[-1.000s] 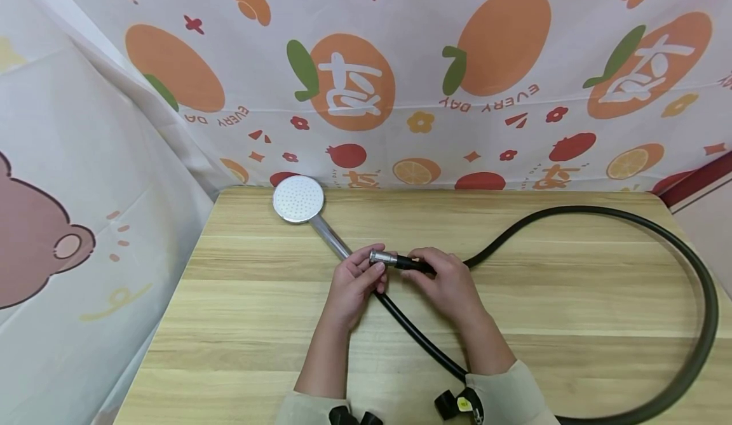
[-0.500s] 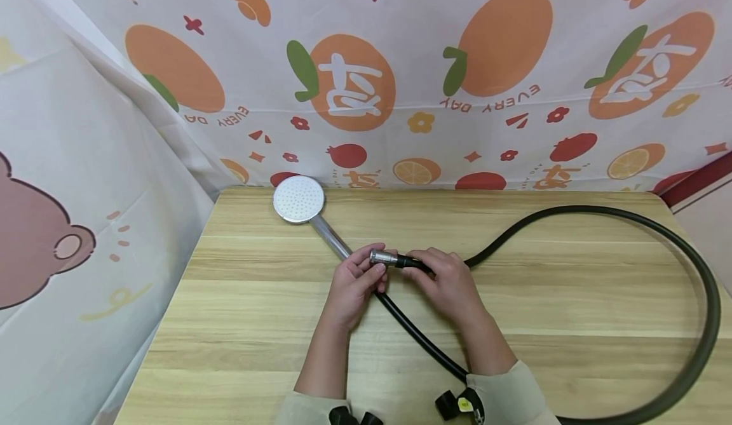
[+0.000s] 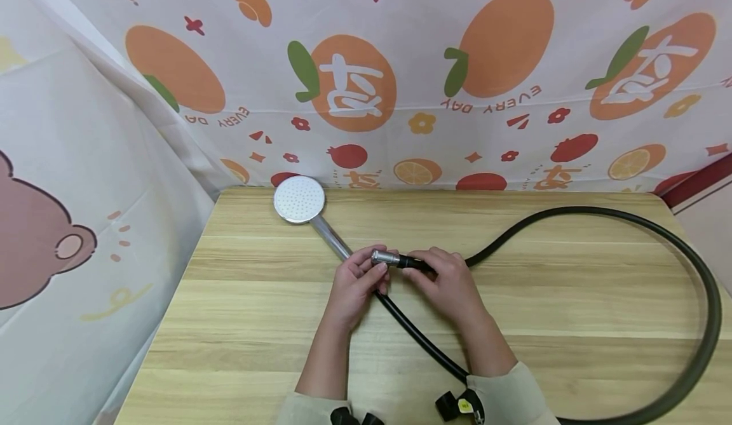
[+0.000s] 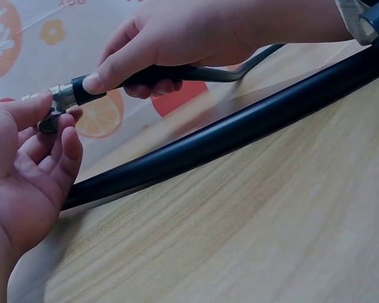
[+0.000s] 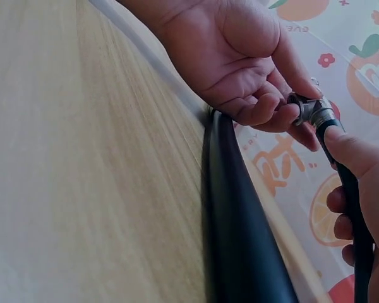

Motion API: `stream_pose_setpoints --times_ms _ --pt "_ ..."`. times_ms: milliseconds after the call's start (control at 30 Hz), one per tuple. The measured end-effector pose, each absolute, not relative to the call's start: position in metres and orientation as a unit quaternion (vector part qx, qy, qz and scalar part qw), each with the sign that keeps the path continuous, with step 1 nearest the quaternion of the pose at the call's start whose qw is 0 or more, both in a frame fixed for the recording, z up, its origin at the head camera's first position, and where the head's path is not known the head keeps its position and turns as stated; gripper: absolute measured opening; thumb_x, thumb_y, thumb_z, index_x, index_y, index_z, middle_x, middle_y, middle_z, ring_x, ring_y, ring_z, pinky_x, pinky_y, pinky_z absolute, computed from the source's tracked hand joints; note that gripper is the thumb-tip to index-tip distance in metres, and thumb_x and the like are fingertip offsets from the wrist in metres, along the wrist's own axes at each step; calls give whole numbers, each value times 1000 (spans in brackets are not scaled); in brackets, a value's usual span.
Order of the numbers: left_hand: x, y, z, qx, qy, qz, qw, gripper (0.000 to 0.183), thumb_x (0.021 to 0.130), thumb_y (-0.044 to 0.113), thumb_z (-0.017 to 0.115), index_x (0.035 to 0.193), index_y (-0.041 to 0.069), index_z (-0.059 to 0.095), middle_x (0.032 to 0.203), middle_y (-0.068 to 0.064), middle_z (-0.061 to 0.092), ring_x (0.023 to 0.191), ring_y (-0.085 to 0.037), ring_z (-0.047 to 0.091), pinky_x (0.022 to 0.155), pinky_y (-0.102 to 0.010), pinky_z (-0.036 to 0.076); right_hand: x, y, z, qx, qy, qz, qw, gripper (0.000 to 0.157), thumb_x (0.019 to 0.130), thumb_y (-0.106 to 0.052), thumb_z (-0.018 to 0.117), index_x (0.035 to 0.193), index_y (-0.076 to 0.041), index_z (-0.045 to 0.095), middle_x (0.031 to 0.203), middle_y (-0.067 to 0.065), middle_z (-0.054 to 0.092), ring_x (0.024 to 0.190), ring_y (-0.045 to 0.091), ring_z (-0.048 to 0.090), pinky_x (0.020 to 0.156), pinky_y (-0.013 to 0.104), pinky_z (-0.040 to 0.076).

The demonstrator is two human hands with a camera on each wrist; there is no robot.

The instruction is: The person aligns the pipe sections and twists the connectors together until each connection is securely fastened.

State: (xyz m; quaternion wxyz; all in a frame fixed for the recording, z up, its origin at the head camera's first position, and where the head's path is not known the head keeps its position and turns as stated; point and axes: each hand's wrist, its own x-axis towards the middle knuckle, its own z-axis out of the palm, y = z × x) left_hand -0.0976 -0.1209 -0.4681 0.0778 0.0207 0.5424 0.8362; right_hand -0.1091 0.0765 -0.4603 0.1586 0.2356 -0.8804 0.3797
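Note:
A silver hand shower (image 3: pixel 298 200) lies on the wooden table with its spray face up. Its handle (image 3: pixel 332 237) runs down behind my left hand (image 3: pixel 350 288), and a black hose (image 3: pixel 420 339) comes out on the other side. My left thumb and fingers pinch a silver metal fitting (image 3: pixel 384 258) at the hose's far end. A short, round side part (image 4: pixel 48 123) of that fitting sits between the left fingertips. My right hand (image 3: pixel 448 285) grips the black hose end (image 5: pixel 347 183) just behind the fitting, thumb along it (image 5: pixel 350 148).
From the right hand, the hose loops wide (image 3: pixel 711 304) across the table's right side and returns toward the front edge. A fruit-print cloth (image 3: pixel 423 82) hangs behind the table (image 3: pixel 240 342), and another cloth (image 3: pixel 114 190) hangs on the left. Black wrist cameras (image 3: pixel 457 406) sit at the cuffs.
Both hands and the fitting keep nearly the same place and hold. The whole head view has shifted only very slightly.

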Motion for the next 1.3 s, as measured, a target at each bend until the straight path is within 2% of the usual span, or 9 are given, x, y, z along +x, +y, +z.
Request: stream_pose_setpoints --times_ms 200,467,600,767,1033,1300 --pt "-97 -119 -466 13 564 822 79 40 95 1 61 131 -12 49 92 -2 71 68 -12 59 56 -21 51 -110 77 -462 224 -878 384 178 36 79 -29 83 108 -14 69 82 -5 69 68 9 56 73 33 42" --pt "-97 -117 -467 1 580 812 65 43 94 3 62 133 -10 48 74 -5 66 58 -12 58 52 -22 51 -111 76 -464 240 -868 387 200 25 81 -23 81 103 -17 71 88 -6 70 73 7 57 74 33 46" --pt "-95 -116 -466 2 590 806 58 34 94 5 62 122 -11 55 76 -7 69 58 -13 59 52 -22 51 -111 76 -464 241 -869 380 206 24 83 -27 78 105 -18 72 85 -6 69 73 10 57 77 34 43" --pt "-95 -117 -468 24 595 801 63 28 95 7 63 115 -11 58 76 -6 67 59 -12 57 54 -22 51 -110 77 -462 247 -870 372 208 24 84 -29 77 104 -18 72 82 -7 69 70 8 55 71 29 36" --pt "-95 -121 -470 63 593 799 77 27 95 4 62 115 -13 55 86 -7 68 67 -14 59 60 -23 54 -109 79 -461 271 -864 363 220 22 82 -27 79 100 -16 75 89 -3 75 68 7 63 60 28 50" --pt "-95 -123 -469 93 604 786 92 32 95 4 62 120 -13 54 96 -3 70 79 -15 62 67 -25 56 -108 81 -458 254 -864 394 186 17 83 -28 77 95 -16 76 88 -3 76 68 6 67 57 25 52"
